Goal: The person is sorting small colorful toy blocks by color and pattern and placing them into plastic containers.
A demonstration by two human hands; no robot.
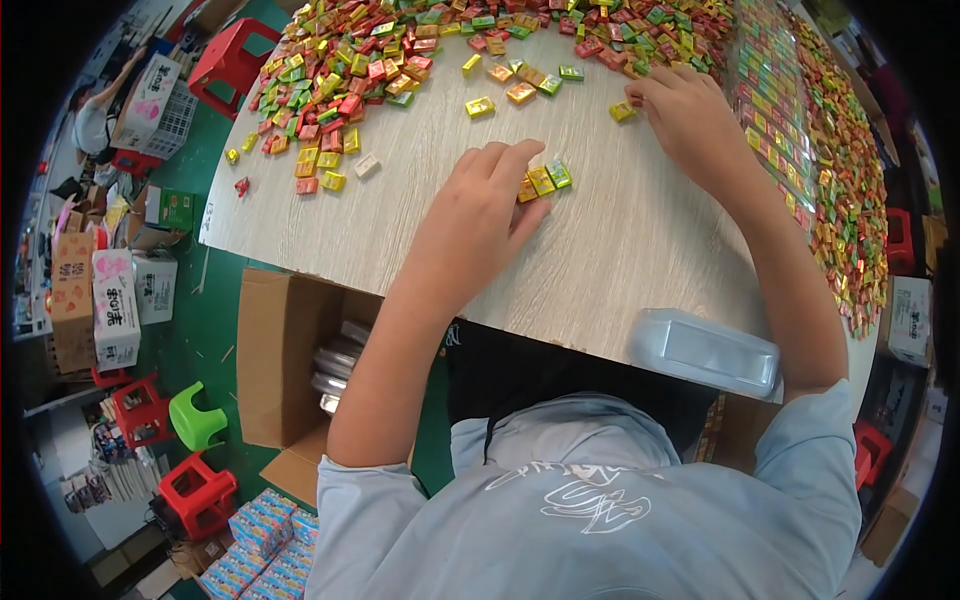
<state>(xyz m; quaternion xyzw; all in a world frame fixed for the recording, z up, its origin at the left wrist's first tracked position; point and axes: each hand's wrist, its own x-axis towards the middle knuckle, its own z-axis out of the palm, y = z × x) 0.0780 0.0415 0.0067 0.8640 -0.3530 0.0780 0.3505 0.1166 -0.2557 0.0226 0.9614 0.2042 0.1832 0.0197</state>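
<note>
My left hand rests low over the pale tabletop. Its thumb and fingers are apart around the near end of a short row of small foil-wrapped sweets, orange, yellow and green. Further right, the curled fingers of my right hand meet at a yellow wrapped sweet; part of the grip is hidden by the hand. Between the hands and the far pile lie several loose sweets, among them a yellow one and a green one.
Heaped sweets cover the table's far side. Along the right stands a clear tray filled with sweets. A clear plastic box sits at the near edge. Below left is an open cardboard box; red stools stand on the floor.
</note>
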